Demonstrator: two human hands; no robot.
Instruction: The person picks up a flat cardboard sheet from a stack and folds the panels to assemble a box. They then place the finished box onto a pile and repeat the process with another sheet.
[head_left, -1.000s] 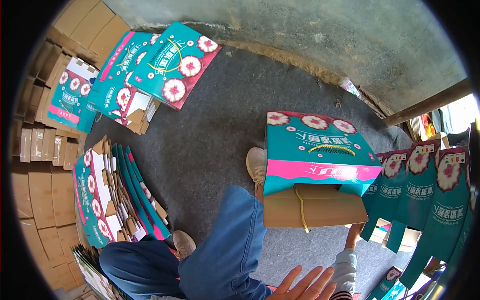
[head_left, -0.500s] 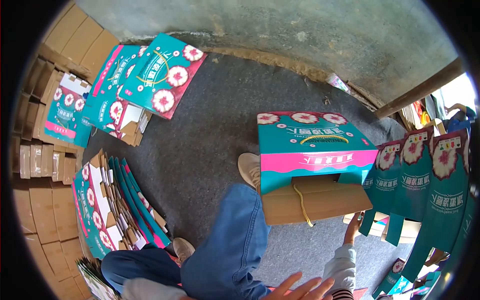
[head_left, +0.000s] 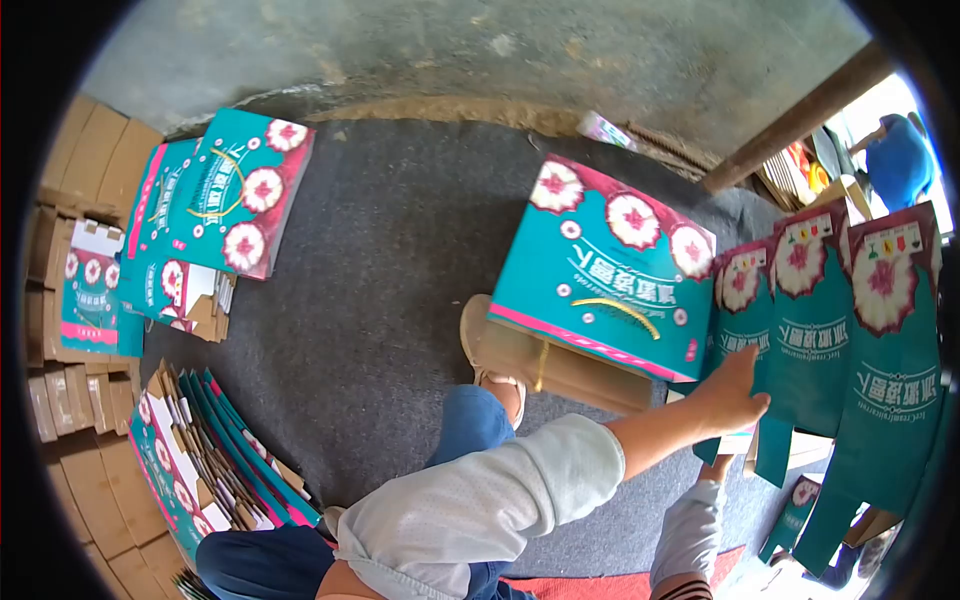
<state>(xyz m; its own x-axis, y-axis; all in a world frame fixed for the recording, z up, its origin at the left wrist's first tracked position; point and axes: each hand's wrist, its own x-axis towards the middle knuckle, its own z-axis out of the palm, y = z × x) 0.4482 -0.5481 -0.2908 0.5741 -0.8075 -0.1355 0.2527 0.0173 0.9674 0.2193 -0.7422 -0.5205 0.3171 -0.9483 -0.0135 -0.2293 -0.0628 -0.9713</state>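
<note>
A teal and pink printed carton [head_left: 607,265] with a yellow rope handle stands in front of my foot. Its brown cardboard flap [head_left: 575,370] sticks out at the near side, with yellow cord across it. My left hand [head_left: 728,392] reaches across at the carton's near right corner, thumb and finger apart, overlapping a row of teal printed cardboard sleeves [head_left: 815,345]. Just below it, my right hand [head_left: 716,467] is at the lower end of the nearest sleeves. Its fingers are hidden behind them and a pale box edge.
Folded teal cartons [head_left: 235,190] lie at the back left. More flattened cartons [head_left: 175,465] lean in a stack by my left knee. Brown boxes [head_left: 95,465] line the left side. A wooden pole [head_left: 800,120] slants at the right, near a person in blue [head_left: 897,160].
My left hand has swung from the bottom middle to the right, beside the carton. The carton has turned and tipped, its printed face now up towards me. My view has shifted right.
</note>
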